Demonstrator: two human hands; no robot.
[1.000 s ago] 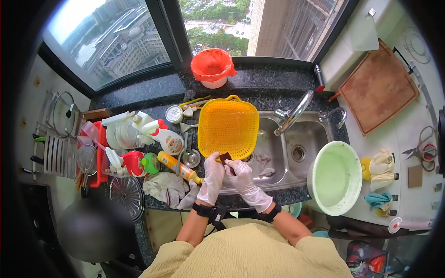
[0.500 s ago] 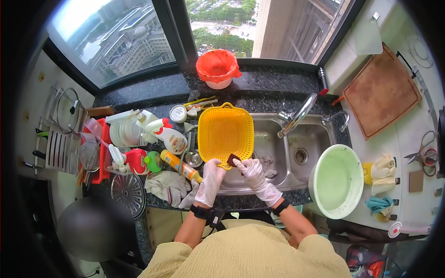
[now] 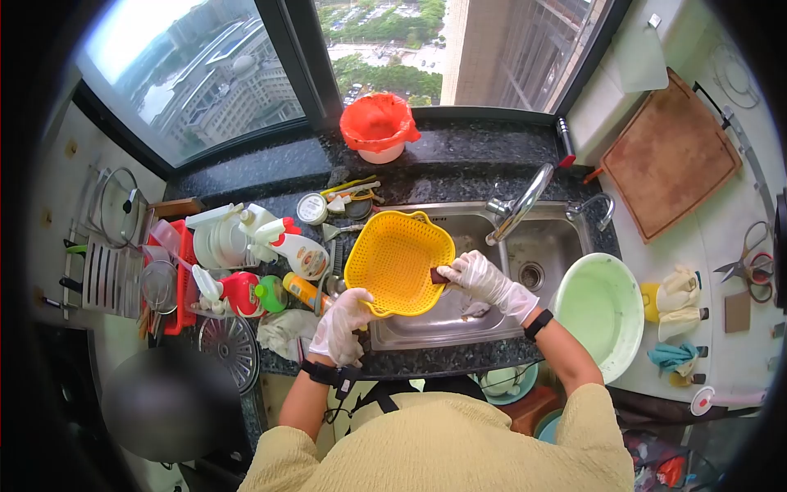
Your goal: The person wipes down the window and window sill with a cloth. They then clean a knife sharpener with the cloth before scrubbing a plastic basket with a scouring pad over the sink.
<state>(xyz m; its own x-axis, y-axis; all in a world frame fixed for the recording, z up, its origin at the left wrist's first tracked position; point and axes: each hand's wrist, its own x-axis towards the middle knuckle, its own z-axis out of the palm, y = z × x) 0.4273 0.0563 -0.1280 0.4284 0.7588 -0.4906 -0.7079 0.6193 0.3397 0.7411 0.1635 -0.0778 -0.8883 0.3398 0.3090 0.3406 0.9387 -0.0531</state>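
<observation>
A yellow perforated basket is held tilted over the left part of the steel sink. My left hand, in a thin translucent glove, grips its lower left rim. On the basket's right side is my right hand, gloved too, with its fingers closed on a small dark red-brown pad that touches the basket's right wall. Some greyish scraps lie in the sink below the basket, partly hidden by it.
Above the sink stands the faucet. Right of it is a pale green basin. Spray bottles, an orange bottle and a cloth sit to the left. A red-lined bin stands behind.
The basket has moved down and been lifted and tilted. My left hand has shifted left onto its rim. My right hand has moved right and up with the pad to the basket's right side.
</observation>
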